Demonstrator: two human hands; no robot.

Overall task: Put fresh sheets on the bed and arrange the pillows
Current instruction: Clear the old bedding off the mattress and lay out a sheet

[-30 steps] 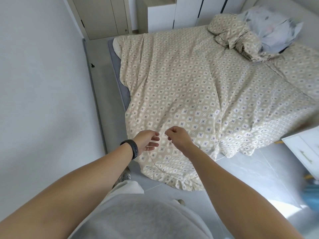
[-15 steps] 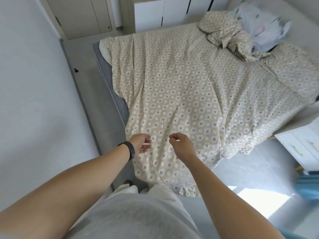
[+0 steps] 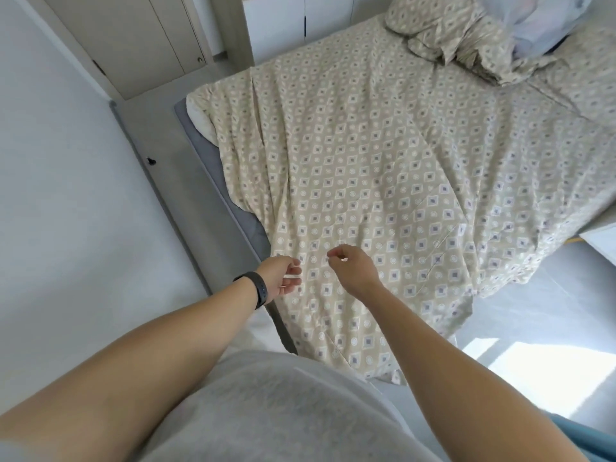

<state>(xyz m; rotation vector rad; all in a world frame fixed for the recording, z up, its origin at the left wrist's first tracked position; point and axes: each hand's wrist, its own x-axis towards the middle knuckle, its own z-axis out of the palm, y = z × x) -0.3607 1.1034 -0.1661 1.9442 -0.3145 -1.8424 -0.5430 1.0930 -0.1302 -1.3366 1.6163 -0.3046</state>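
Observation:
A beige cover with a diamond pattern (image 3: 383, 155) lies spread over the bed, and its near end hangs over the foot onto the floor. The grey mattress (image 3: 213, 151) shows bare along the left side, with a white corner of filling (image 3: 200, 115) poking out at the far left. A matching patterned pillow (image 3: 433, 25) and a pale floral bundle (image 3: 546, 21) sit crumpled at the head. My left hand (image 3: 280, 276), with a black wristband, and my right hand (image 3: 353, 270) hover just above the cover's near end, fingers loosely curled, holding nothing.
A narrow strip of grey floor (image 3: 156, 135) runs between the white wall on the left and the bed. Beige closet doors (image 3: 140, 38) and white cabinets (image 3: 293, 18) stand beyond the bed. A white drawer unit (image 3: 600, 241) sits at the right edge.
My view has shifted closer to the bed's left foot corner. My hands have drifted a little apart over the cover; neither has taken hold of anything.

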